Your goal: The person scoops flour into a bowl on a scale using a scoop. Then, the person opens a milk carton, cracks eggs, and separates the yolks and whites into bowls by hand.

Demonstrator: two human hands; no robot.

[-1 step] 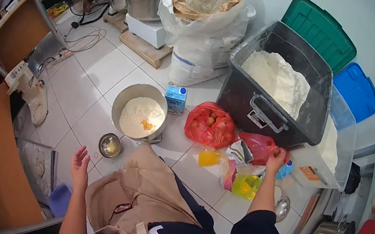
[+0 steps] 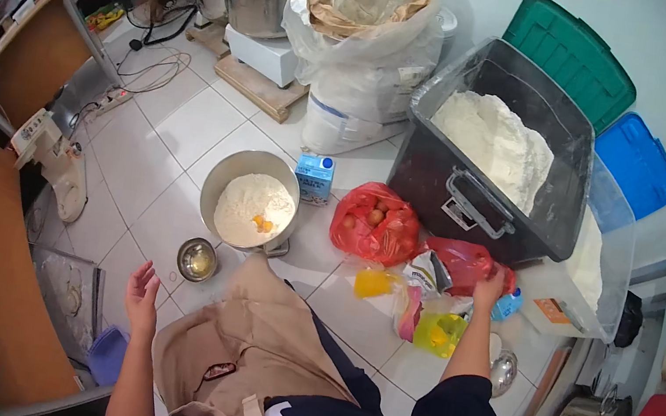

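My right hand (image 2: 493, 288) reaches out to the right, fingers closed at the edge of a flattish red plastic bag (image 2: 462, 265). What lies inside this bag is hidden. My left hand (image 2: 143, 292) hangs in the air over the floor, fingers stretched and holding nothing. Nearest to it is a small steel bowl (image 2: 196, 260) with a yellowish content. In front of me stands a large metal mixing bowl (image 2: 217, 179) with white flour (image 2: 247, 204) and yellow egg yolks (image 2: 262, 223). Another red bag (image 2: 356, 226), open at the top, shows eggs (image 2: 376, 216).
A blue carton (image 2: 314, 180) stands beside the mixing bowl. A yellow pouch (image 2: 440, 334) and small packets lie near my right arm. At the far right is a black tub (image 2: 479, 189) of flour. Behind, a large sack (image 2: 350, 113) stands near a mixer. Cables (image 2: 157, 70) cross the floor.
The view has shifted very slightly. My right hand's fingers have turned a little at the red bag; my left hand is almost the same.
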